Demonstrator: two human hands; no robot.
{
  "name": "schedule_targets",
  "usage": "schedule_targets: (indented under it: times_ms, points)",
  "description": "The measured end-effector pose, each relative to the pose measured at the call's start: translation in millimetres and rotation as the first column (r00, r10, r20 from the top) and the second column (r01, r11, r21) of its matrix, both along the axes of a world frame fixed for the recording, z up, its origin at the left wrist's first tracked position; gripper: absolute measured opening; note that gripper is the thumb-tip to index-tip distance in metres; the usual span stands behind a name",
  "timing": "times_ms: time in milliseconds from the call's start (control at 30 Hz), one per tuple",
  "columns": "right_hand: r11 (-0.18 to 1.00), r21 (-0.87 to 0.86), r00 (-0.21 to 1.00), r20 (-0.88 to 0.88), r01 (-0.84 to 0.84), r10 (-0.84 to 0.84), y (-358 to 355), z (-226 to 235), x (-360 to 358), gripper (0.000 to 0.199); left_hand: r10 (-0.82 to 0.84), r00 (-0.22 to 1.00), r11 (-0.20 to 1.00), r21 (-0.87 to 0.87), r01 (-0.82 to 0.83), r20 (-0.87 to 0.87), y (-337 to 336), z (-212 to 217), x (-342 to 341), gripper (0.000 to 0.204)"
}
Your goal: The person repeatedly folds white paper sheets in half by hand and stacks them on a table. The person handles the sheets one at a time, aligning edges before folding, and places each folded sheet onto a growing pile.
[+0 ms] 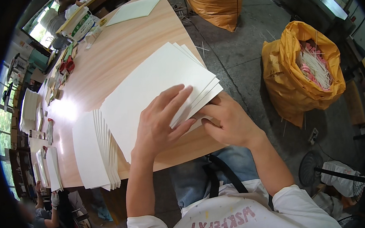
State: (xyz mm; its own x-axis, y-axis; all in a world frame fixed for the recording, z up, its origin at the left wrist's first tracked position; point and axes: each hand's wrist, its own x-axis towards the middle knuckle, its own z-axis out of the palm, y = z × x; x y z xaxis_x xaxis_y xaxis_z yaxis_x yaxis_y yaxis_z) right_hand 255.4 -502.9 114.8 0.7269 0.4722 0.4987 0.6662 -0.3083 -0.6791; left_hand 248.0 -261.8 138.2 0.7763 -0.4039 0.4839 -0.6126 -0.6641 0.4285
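A few large white sheets (154, 79) lie fanned on the wooden table (113, 51), their corners sticking out past its right edge. My left hand (161, 122) rests flat on top of them, fingers spread toward the corner. My right hand (230, 121) pinches the lower corner of the sheets at the table's edge. To the left lies a fanned stack of white sheets (95, 153), partly under the top sheets.
Two orange sacks stand on the concrete floor, one (303, 70) at the right holding pink and white strips, one (216, 2) at the top. More white stacks (30, 111), red-handled tools and boxes lie along the table's far side. Another person (44, 212) sits lower left.
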Motion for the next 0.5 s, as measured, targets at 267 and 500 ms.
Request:
schedule_targets:
  times_ms: [267,500]
  points:
    - [0.999,0.005,0.999,0.037,0.035,-0.035,1.9,-1.3,0.2,0.024,0.044,0.998,0.996,0.071,-0.047,0.042,-1.8,-5.6,7.5,0.046]
    - [0.823,-0.156,0.817,-0.117,0.546,-0.564,-24.1,-1.8,-3.5,0.032,0.044,0.999,0.998,0.046,-0.044,0.001,-4.6,1.4,4.4,0.057]
